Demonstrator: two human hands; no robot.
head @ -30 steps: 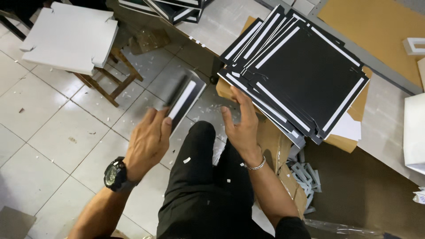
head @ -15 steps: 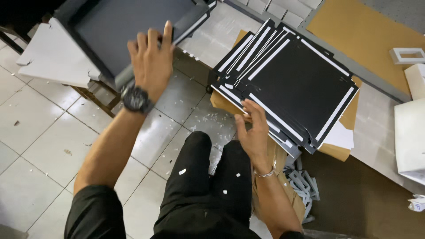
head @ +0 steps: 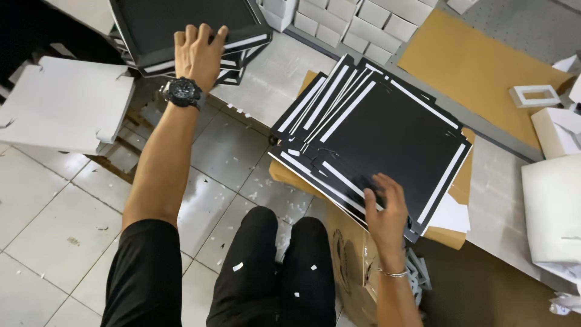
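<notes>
Fingers of the left hand (head: 196,51) lay spread flat on the folded black tray (head: 181,24), up left. Right hand (head: 384,209), fingers loosely open, rested on the near edge of the flat black sheets (head: 387,130).

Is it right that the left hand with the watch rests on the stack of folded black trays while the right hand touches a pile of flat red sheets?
Not quite. In the head view the left hand does rest on the stack of folded black trays, but the flat sheets under the right hand are black with white strips, not red.
</notes>
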